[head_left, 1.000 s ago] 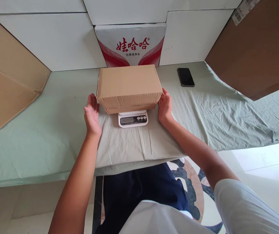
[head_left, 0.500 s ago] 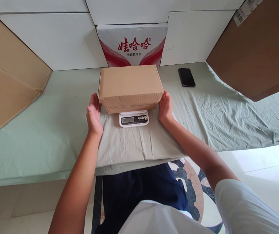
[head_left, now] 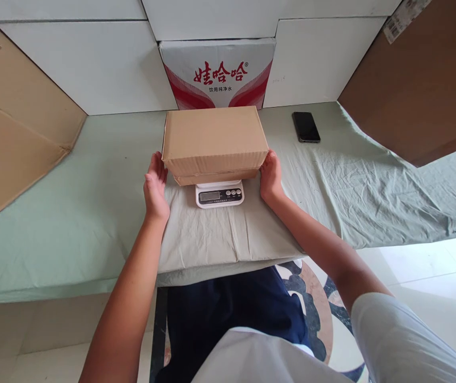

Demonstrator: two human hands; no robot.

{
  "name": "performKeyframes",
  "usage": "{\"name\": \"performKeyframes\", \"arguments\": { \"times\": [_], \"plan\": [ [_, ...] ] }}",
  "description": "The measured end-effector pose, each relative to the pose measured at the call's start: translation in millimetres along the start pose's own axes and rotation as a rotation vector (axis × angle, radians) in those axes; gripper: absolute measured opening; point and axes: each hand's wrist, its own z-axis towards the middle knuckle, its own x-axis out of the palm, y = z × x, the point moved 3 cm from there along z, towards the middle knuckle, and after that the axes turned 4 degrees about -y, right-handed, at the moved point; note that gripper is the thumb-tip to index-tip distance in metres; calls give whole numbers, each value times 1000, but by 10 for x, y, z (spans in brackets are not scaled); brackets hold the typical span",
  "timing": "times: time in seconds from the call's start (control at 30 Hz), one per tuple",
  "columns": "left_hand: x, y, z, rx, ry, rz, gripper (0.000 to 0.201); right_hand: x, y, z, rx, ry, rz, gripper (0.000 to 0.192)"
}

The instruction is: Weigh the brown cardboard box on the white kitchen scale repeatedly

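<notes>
Left fingers (head_left: 158,165): stretched nearly straight, spread along the left side of the brown carton (head_left: 216,133); contact unclear.
Right fingers (head_left: 270,164): bent at its right side, tips hidden; cannot tell whether they grip.
Brown carton: shut, between both, on the white scale (head_left: 220,197).
White scale: only its near end showing, on the cloth-covered counter (head_left: 72,229).
Black phone (head_left: 306,127): lying flat, farther right.
Printed box (head_left: 218,74): behind the brown carton.
</notes>
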Motion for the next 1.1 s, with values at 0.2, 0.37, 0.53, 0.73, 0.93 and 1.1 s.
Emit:
{"name": "performKeyframes", "arguments": {
  "times": [0.2,0.37,0.53,0.73,0.93,1.1],
  "plan": [
    [21,-7,-6,-1,0,-24,84,9,-6,0,-9,8,6,48],
    [51,-28,-8,-5,-2,-54,84,19,5,-3,-19,4,14,46],
    [56,-27,-9,-3,2,-65,84,25,9,-4,-33,9,6,42],
    [58,-11,-11,7,13,-53,81,27,5,4,-54,42,36,38],
    [77,-40,-13,17,23,-30,86,41,39,-16,-64,54,19,38],
    [97,-60,-11,-8,3,-27,89,42,37,-13,-61,58,12,42]
  ]
}}
